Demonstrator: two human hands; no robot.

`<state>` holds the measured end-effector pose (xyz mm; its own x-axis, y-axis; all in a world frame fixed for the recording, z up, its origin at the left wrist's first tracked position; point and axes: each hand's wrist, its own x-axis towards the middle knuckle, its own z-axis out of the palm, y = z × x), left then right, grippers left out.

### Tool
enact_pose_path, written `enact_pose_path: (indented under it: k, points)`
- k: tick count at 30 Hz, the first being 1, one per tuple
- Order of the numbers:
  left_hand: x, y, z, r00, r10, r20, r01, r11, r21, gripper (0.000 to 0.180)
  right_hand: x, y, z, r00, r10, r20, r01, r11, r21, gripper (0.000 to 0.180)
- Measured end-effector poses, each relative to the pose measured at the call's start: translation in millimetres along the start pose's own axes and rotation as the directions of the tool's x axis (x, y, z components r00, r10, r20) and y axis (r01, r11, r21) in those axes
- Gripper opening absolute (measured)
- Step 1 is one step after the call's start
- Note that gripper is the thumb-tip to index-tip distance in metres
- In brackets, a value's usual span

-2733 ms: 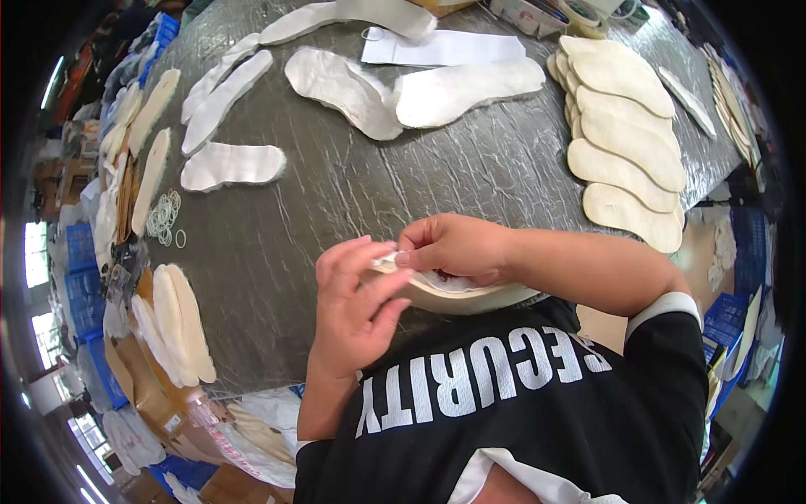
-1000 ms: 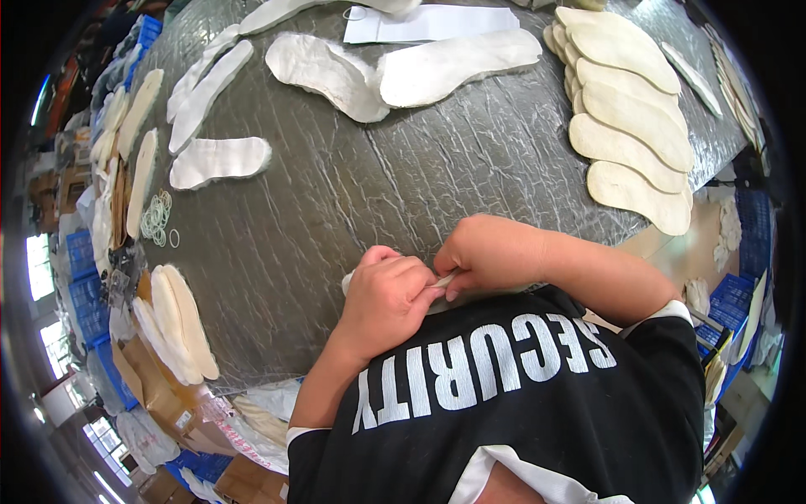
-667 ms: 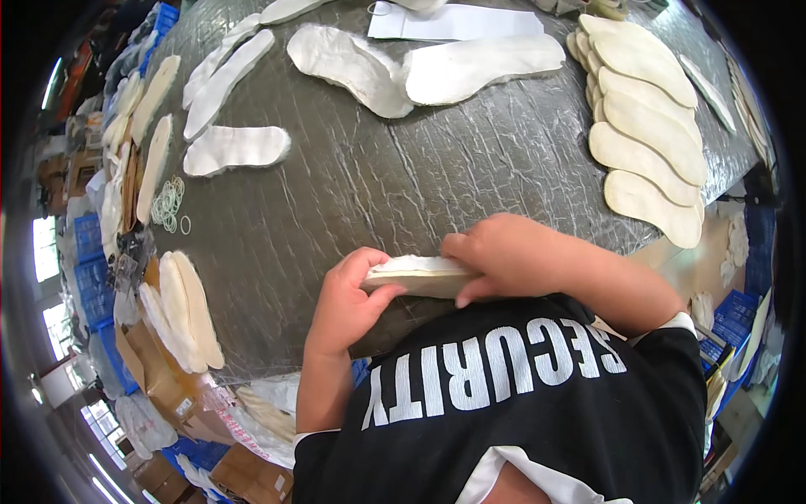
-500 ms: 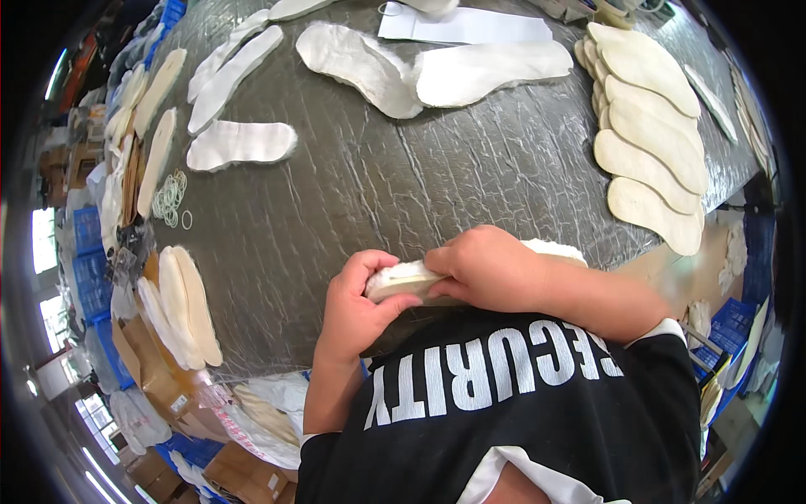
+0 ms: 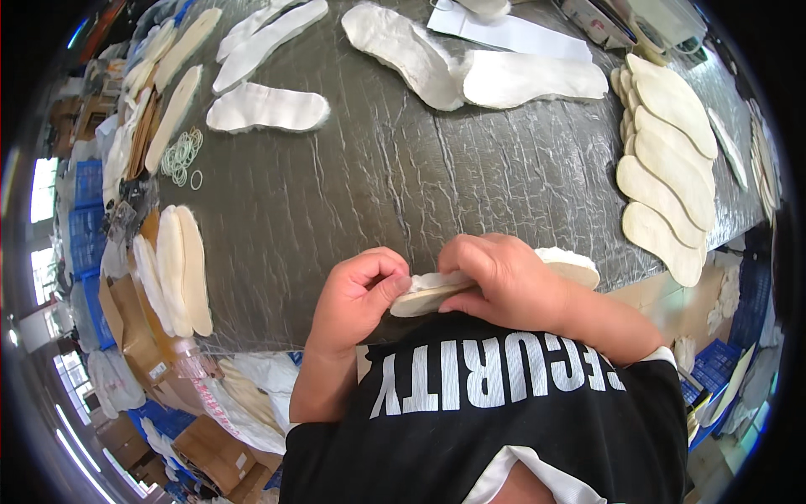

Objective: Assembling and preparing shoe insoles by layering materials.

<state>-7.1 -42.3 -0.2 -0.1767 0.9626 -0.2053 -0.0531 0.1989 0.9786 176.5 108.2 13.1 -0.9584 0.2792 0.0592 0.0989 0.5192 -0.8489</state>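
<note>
A pair of cream insoles with fluffy white pile (image 5: 432, 298) lies sideways at the near table edge, against my black shirt. My right hand (image 5: 508, 281) is closed round its middle, thumb below and fingers on top. Past my right wrist the other end (image 5: 571, 267) sticks out. At the left end, my left hand (image 5: 361, 294) has thumb and fingers pressed together, touching the fluffy tip. Whatever is pinched there is too small to make out.
Cream insoles (image 5: 672, 168) overlap in a row at the right. White fluffy insoles (image 5: 537, 77) lie at the far side near white paper (image 5: 512, 34). Pale rubber bands (image 5: 180, 158) and more insoles (image 5: 195, 273) sit along the left edge. Cardboard boxes (image 5: 214, 454) stand below left.
My left hand has drawn back from gripping the insole's end to a pinch at its tip. My right hand keeps its hold. The view has shifted, so the table appears moved right.
</note>
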Motion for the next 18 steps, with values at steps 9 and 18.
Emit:
enact_pose_path:
  k: [9, 18]
  points:
    - [-3.6, 5.2, 9.4, 0.993, -0.085, -0.078, 0.059, 0.957, -0.285, 0.02, 1.0, 8.0, 14.2, 0.968, -0.239, -0.075, 0.241, 0.97, 0.015, 0.034]
    - [4.3, 8.7, 3.0, 0.984, -0.075, 0.161, 0.088, 0.993, -0.073, 0.01, 0.3, 6.1, 16.0, 0.94, -0.332, -0.083, 0.335, 0.942, 0.033, 0.033]
